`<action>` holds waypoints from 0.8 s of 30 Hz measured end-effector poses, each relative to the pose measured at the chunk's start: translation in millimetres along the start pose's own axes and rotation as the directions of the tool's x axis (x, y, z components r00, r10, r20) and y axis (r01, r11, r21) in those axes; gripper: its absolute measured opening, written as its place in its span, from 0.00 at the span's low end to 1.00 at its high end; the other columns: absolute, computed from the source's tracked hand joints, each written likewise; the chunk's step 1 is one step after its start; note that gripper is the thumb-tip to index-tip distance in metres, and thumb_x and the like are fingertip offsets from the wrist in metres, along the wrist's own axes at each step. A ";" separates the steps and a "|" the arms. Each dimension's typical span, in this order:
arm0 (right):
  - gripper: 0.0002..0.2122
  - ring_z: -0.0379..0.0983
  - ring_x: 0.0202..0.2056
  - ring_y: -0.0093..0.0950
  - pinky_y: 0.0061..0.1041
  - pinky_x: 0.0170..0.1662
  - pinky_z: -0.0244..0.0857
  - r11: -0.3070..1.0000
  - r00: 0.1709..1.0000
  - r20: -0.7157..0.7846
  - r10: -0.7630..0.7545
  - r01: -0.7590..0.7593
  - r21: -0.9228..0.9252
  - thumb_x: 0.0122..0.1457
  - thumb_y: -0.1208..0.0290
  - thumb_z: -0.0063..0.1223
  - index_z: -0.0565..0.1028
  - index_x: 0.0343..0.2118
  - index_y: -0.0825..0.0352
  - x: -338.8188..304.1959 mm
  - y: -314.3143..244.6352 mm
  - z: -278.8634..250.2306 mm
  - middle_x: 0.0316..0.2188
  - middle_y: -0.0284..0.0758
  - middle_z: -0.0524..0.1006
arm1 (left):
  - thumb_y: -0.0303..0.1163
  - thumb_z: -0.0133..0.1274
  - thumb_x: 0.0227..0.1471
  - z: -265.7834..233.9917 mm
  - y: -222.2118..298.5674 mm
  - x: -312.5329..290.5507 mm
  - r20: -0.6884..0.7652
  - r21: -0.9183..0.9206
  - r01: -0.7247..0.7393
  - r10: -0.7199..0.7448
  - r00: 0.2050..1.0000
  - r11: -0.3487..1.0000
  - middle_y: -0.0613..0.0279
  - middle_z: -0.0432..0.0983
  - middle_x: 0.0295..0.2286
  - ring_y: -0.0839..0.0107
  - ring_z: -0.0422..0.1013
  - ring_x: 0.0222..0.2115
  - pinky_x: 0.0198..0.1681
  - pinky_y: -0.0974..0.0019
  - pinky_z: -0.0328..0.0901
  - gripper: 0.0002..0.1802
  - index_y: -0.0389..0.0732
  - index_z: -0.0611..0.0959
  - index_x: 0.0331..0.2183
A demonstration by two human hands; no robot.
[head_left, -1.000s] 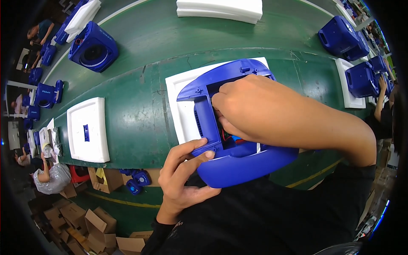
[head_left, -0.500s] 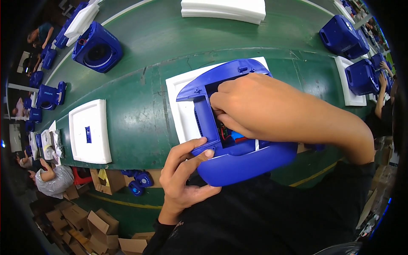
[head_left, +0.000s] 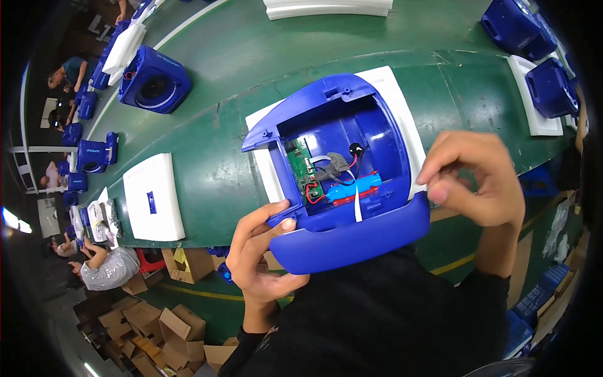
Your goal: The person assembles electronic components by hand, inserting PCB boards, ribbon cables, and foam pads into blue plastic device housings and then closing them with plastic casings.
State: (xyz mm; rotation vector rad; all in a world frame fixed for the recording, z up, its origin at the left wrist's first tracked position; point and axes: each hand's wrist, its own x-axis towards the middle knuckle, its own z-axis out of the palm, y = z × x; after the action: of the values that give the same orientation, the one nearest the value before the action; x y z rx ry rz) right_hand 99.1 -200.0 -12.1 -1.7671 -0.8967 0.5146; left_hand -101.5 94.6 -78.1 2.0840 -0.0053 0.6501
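Note:
A blue plastic housing (head_left: 396, 135) lies open-side up, tilted, its near part projecting past the table edge toward me. Inside it are a green circuit board (head_left: 300, 160), a blue battery pack (head_left: 355, 188) with red and black wires, and a dark grey wrapped bundle (head_left: 334, 164). A white strip (head_left: 358, 204) runs from the battery over the near wall. My left hand (head_left: 257, 251) grips the housing's near left corner, thumb and fingers on its edge. Just off its right side, my right hand (head_left: 471, 176) is loosely curled, thumb and forefinger slightly apart, nothing visible between them.
White foam (head_left: 402, 100) lies under the housing on the green table (head_left: 207, 188). To the left, another foam pad (head_left: 154, 207) carries a small blue part (head_left: 151, 202). Blue units (head_left: 154, 81) stand far left and far right. Cardboard boxes (head_left: 182, 327) cover the floor at lower left.
My right hand has come out of the housing and moved to its right, exposing the board, battery and wires. My left hand keeps its grip; the view has shifted slightly.

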 end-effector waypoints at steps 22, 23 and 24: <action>0.15 0.85 0.39 0.27 0.26 0.43 0.79 0.837 0.994 0.058 -0.093 0.046 0.546 0.53 0.81 0.78 0.83 0.42 0.73 -34.9 112.9 44.9 0.39 0.40 0.87 | 0.32 0.69 0.37 1.4 6.6 -15.3 -0.039 -0.027 0.126 -0.127 0.991 0.992 0.24 0.80 0.49 0.43 0.81 0.52 0.55 0.51 0.76 0.31 0.27 0.87 0.46; 0.14 0.85 0.37 0.27 0.26 0.42 0.79 0.833 0.993 0.050 -0.108 0.063 0.549 0.53 0.81 0.78 0.84 0.42 0.73 -35.6 114.6 46.0 0.38 0.40 0.87 | 0.33 0.69 0.36 1.7 5.9 -16.7 -0.054 -0.022 0.133 -0.134 0.989 0.991 0.24 0.80 0.49 0.42 0.81 0.52 0.55 0.51 0.75 0.32 0.28 0.87 0.46; 0.13 0.84 0.35 0.27 0.26 0.42 0.79 0.830 0.991 0.042 -0.124 0.081 0.552 0.53 0.81 0.77 0.85 0.41 0.74 -36.0 116.2 47.3 0.37 0.40 0.87 | 0.34 0.68 0.35 1.8 5.2 -17.8 -0.070 -0.017 0.140 -0.141 0.988 0.990 0.24 0.80 0.49 0.41 0.81 0.52 0.55 0.50 0.75 0.32 0.28 0.87 0.46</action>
State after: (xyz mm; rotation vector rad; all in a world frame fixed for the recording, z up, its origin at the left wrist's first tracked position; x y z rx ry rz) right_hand 81.3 -220.0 -139.9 -1.1720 -0.7900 0.6946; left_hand -117.3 86.0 -82.8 2.0277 0.1764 0.6362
